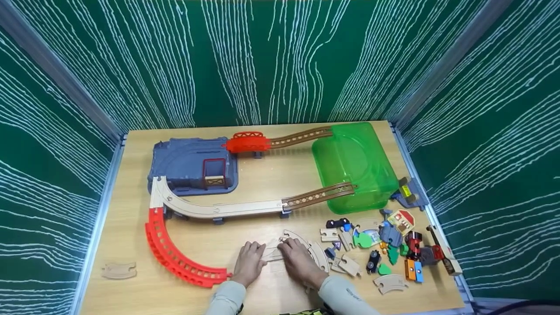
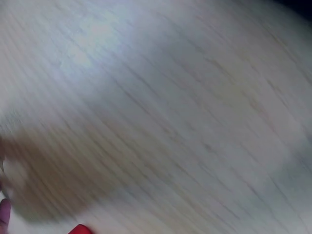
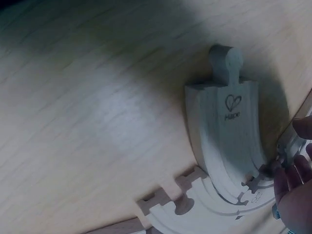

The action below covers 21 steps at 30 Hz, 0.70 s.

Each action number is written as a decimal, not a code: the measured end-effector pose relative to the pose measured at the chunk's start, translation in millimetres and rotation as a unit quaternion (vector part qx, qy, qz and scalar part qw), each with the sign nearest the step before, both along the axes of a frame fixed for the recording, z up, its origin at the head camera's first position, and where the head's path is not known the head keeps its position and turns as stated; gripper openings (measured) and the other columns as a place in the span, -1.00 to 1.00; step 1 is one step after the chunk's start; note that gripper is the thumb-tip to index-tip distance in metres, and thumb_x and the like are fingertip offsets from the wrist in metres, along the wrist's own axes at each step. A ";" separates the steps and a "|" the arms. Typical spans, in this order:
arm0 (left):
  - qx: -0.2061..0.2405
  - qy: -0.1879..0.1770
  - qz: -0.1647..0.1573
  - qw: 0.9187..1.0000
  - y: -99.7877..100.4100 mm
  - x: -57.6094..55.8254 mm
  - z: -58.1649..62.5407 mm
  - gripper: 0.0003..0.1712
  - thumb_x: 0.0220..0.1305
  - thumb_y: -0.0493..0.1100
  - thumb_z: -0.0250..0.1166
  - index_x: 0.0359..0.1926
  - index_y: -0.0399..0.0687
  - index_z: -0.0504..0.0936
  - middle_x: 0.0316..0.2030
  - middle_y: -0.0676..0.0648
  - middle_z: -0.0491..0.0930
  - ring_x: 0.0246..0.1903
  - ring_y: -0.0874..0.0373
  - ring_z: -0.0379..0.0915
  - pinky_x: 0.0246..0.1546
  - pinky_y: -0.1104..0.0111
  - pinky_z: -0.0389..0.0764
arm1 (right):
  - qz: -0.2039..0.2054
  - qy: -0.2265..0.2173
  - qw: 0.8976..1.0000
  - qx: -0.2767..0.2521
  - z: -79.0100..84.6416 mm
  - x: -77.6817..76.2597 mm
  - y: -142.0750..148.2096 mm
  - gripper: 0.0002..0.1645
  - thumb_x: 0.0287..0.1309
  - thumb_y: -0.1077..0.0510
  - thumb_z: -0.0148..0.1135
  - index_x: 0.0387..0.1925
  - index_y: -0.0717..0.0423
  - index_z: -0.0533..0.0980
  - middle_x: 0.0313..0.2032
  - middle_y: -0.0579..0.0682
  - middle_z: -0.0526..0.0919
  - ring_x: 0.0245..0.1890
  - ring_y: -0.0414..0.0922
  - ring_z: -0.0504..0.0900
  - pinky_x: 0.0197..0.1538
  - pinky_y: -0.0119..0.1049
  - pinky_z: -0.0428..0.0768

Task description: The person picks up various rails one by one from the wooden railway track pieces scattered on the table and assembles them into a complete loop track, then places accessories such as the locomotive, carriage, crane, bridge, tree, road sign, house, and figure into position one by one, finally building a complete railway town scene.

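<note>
In the head view both hands meet over a pale wooden track piece (image 1: 273,253) near the table's front. My left hand (image 1: 249,262) holds its left end, and the fingers of my right hand (image 1: 299,261) are curled at its right end. Loose curved wooden tracks (image 1: 321,256) lie beside the right hand. The right wrist view shows a curved wooden track (image 3: 234,122) with a heart mark lying over another track piece (image 3: 204,202), close to the curled right fingers (image 3: 295,183). The left wrist view is blurred, mostly tabletop, with a red tip (image 2: 81,229) low down.
A joined line runs from the red curved track (image 1: 179,258) past a grey base (image 1: 192,166) and red bridge (image 1: 248,143) to a green bin (image 1: 356,166). Several toys, including a black engine (image 1: 373,261), crowd the right. A wooden track (image 1: 119,271) lies far left.
</note>
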<state>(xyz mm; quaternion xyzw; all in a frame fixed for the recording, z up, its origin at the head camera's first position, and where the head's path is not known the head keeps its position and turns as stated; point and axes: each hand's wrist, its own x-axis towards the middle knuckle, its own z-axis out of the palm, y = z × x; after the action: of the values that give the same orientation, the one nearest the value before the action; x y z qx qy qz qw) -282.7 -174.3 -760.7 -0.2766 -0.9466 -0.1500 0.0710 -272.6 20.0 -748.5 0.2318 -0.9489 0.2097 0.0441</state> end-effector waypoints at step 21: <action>0.109 0.017 -0.009 0.994 -56.2 7.5 33.7 -0.43 -0.24 -0.13 0.38 -0.08 -0.18 0.54 -0.30 0.00 0.43 -0.28 0.13 0.26 -0.26 0.35 0.43 | 0.127 -0.022 0.992 0.009 28.4 -21.3 -38.2 -0.24 -0.21 -0.12 0.33 0.10 -0.01 0.35 0.04 -0.05 0.37 0.09 -0.13 0.28 0.16 -0.12 0.22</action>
<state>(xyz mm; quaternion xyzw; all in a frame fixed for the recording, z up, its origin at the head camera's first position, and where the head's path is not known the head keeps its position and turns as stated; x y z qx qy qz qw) -275.1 -230.4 -727.0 -0.2778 -0.9208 -0.2484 0.1151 -293.8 -18.1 -720.1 0.3457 -0.9145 0.2103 -0.0057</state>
